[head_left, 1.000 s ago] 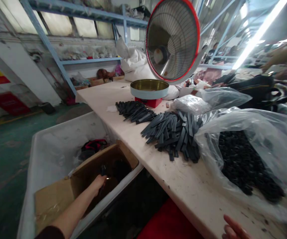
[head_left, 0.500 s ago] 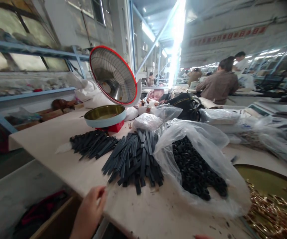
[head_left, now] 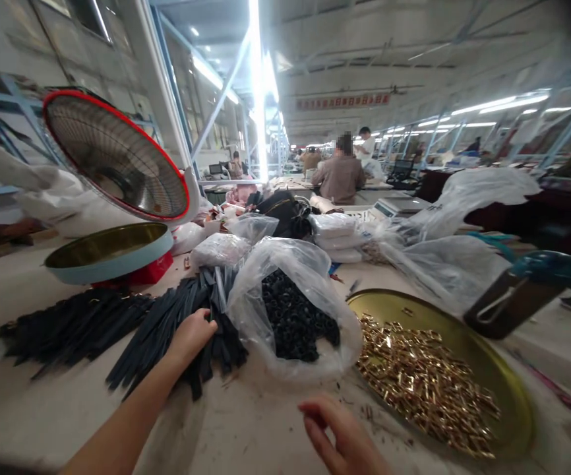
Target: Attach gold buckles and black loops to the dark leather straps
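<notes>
My left hand (head_left: 194, 340) is over the middle pile of flat black strips (head_left: 154, 336), thumb and fingers pinched together. Whether a strip is caught between the fingertips cannot be made out. My right hand (head_left: 342, 432) is low above the table, fingers loosely bent and apart, with nothing in it. In front of it stands a clear plastic bag (head_left: 256, 316), its mouth open, full of small black loops (head_left: 293, 320). To its right lies a round gold-coloured tray (head_left: 517, 409) heaped with small gold metal buckles (head_left: 428, 376).
A second pile of black strips (head_left: 72, 323) lies at left, below a blue-rimmed pan (head_left: 112, 260) on a red base. A red-rimmed dish heater (head_left: 117, 158) leans above it. A dark bottle (head_left: 517, 297) tilts behind the tray. A person (head_left: 342, 173) sits farther back.
The view has swung right, bringing the whole tray and the bottle into sight. My left hand has moved from the table edge onto the strips. My right hand has come into view.
</notes>
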`<state>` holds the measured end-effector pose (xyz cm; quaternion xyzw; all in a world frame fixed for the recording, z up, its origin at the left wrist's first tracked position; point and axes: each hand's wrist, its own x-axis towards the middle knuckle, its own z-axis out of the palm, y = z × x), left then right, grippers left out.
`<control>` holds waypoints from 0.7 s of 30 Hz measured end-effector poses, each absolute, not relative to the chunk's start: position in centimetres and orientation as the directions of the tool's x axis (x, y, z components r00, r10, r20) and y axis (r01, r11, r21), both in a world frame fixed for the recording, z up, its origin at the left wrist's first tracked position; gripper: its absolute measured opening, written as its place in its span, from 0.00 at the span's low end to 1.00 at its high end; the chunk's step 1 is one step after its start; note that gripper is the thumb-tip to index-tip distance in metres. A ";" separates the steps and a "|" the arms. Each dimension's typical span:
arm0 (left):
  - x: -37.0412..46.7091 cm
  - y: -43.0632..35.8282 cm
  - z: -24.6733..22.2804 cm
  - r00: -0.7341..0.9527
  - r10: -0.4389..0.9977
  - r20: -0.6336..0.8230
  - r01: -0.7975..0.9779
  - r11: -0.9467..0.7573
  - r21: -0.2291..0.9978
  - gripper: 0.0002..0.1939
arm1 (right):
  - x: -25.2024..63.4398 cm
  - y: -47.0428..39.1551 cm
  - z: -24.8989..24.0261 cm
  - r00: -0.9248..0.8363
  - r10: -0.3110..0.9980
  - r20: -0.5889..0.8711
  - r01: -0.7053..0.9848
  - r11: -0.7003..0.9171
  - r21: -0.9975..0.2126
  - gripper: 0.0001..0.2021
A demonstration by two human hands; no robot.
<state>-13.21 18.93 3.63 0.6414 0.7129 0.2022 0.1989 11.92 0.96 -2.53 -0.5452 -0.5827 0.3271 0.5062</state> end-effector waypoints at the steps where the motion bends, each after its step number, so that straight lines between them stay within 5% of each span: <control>1: -12.8 17.5 3.9 -0.087 0.993 -0.078 0.791 0.116 0.600 0.17 | 12.9 2.1 -1.9 0.058 0.958 0.281 0.414 0.233 -0.880 0.08; 4: -10.6 11.9 4.1 -0.020 0.976 -0.219 0.649 0.179 0.739 0.16 | 15.7 6.8 -0.5 0.014 0.959 0.282 0.743 0.179 -0.645 0.12; 7: -7.7 6.0 3.6 0.129 0.913 -0.388 0.364 0.320 0.875 0.12 | 16.9 11.5 -0.3 0.022 0.971 0.237 0.794 0.127 -0.595 0.13; 10: -5.4 2.1 3.0 0.260 0.835 -0.485 0.090 0.479 0.873 0.08 | 16.7 14.2 -0.9 -0.014 0.983 0.186 0.828 0.116 -0.549 0.12; 16: -3.7 0.7 3.0 0.292 0.811 -0.508 -0.023 0.536 0.844 0.08 | 16.3 15.3 -2.1 -0.046 0.993 0.111 0.871 0.094 -0.481 0.09; 21: -3.1 1.8 2.4 0.309 0.777 -0.549 -0.019 0.582 0.813 0.07 | 17.2 15.2 -2.0 -0.020 0.993 0.112 0.836 0.079 -0.543 0.05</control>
